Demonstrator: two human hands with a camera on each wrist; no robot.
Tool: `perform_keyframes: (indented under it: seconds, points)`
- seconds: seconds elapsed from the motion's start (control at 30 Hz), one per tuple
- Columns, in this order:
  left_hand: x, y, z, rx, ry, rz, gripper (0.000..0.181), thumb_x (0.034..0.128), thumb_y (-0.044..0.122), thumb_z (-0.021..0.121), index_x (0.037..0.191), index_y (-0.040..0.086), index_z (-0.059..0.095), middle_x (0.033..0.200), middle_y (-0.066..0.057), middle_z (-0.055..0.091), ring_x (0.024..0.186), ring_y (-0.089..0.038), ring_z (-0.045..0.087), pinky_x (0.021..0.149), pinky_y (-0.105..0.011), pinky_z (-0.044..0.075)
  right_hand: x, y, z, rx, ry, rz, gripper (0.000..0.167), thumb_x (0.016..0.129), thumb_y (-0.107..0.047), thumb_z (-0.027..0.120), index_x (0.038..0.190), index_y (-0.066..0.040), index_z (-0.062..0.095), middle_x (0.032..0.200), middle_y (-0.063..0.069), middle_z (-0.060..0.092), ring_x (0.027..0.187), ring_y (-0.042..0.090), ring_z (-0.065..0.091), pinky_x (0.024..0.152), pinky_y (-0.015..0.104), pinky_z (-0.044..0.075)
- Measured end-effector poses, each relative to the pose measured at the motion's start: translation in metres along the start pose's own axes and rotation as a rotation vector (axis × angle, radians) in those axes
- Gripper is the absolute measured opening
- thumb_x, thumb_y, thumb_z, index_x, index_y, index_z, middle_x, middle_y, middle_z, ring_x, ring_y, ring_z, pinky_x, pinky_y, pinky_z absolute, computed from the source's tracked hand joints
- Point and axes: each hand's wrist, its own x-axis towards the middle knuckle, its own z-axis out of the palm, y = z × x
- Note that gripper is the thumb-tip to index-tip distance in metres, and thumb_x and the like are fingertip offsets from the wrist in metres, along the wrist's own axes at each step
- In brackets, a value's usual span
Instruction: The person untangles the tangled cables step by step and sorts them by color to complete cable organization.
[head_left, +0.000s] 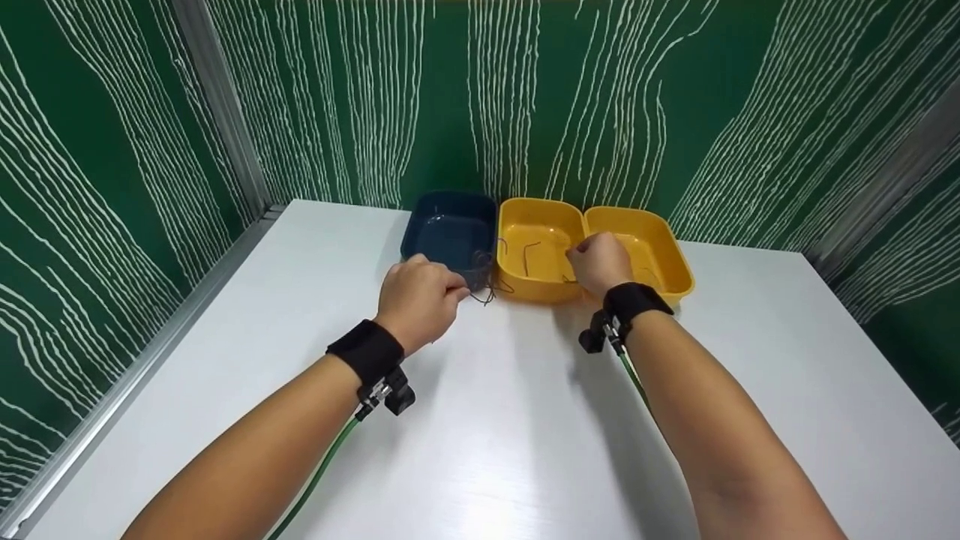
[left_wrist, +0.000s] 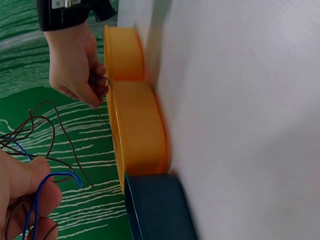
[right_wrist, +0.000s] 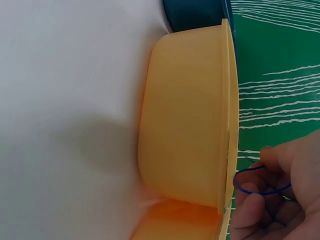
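Note:
My left hand (head_left: 421, 296) pinches a loose bundle of thin wires in front of the dark blue bin (head_left: 414, 234). In the left wrist view the bundle shows brown wires (left_wrist: 54, 131) and a bent blue wire (left_wrist: 59, 173). Over the rims where the two yellow bins meet, my right hand (head_left: 602, 264) holds a curved blue wire (right_wrist: 239, 186) between thumb and fingers. Below and left of it is the middle yellow bin (head_left: 540, 291), with a few short dark wires (head_left: 526, 259) inside. The right yellow bin (head_left: 681, 274) is partly hidden by the right hand.
The three bins stand side by side against the green wall (head_left: 442, 90) with white wavy lines, at the back of the white table (head_left: 465, 450). Metal frame posts (head_left: 225, 105) edge the walls. A green cable (head_left: 319, 469) runs from each wrist camera along the arm.

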Motion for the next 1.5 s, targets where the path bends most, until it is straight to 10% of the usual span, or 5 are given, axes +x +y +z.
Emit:
perform_keyframes:
  seconds: [0.33, 0.57, 1.5]
  points:
    - [-0.002, -0.001, 0.001, 0.007, 0.001, -0.001, 0.016, 0.0996, 0.025, 0.071, 0.105, 0.018, 0.084, 0.097, 0.001, 0.079, 0.092, -0.021, 0.06, 0.084, -0.04, 0.048, -0.005, -0.004, -0.002, 0.024, -0.025, 0.029, 0.054, 0.097, -0.039, 0.074, 0.135, -0.002, 0.064, 0.119, 0.015, 0.068, 0.101, 0.03, 0.059, 0.085, 0.036, 0.052]
    - [-0.002, 0.0, 0.002, 0.0, 0.004, 0.008, 0.016, 0.0991, 0.025, 0.072, 0.104, 0.017, 0.084, 0.097, 0.0, 0.08, 0.092, -0.022, 0.06, 0.085, -0.041, 0.048, -0.009, -0.006, -0.011, 0.052, -0.043, 0.005, 0.054, 0.098, -0.012, 0.068, 0.148, 0.003, 0.053, 0.145, 0.022, 0.059, 0.121, 0.034, 0.057, 0.111, 0.048, 0.051]
    - [0.0, 0.004, 0.002, -0.003, -0.002, -0.001, 0.016, 0.0995, 0.025, 0.071, 0.105, 0.018, 0.084, 0.097, 0.001, 0.08, 0.094, -0.022, 0.06, 0.087, -0.042, 0.047, -0.011, -0.01, -0.022, 0.167, 0.072, -0.11, 0.039, 0.095, 0.008, 0.048, 0.124, -0.001, 0.072, 0.131, 0.02, 0.066, 0.112, 0.031, 0.058, 0.099, 0.042, 0.054]
